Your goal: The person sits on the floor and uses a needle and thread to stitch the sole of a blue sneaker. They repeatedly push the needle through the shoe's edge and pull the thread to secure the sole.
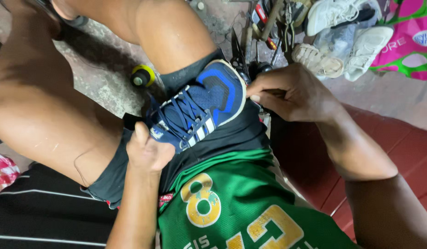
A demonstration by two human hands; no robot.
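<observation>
Two hands on one blue sneaker (199, 108), which lies on my lap, sole side down toward my black shorts (232, 136), toe pointing away from me. My left hand (148, 150) is closed around the heel end of the sneaker, thumb up against the collar, just below the white side stripes. My right hand (287, 92) sits at the toe end, fingers pinched narrow at the white sole edge; something thin may be in the pinch, can't tell what. Step looks like work on the toe seam, sole-to-upper join. Next move, I judge, needs a steady heel grip and a careful pull or push at the toe edge. Beyond the sneaker: yellow spool (143, 76), tool pile (264, 27), white shoes (356, 32).
</observation>
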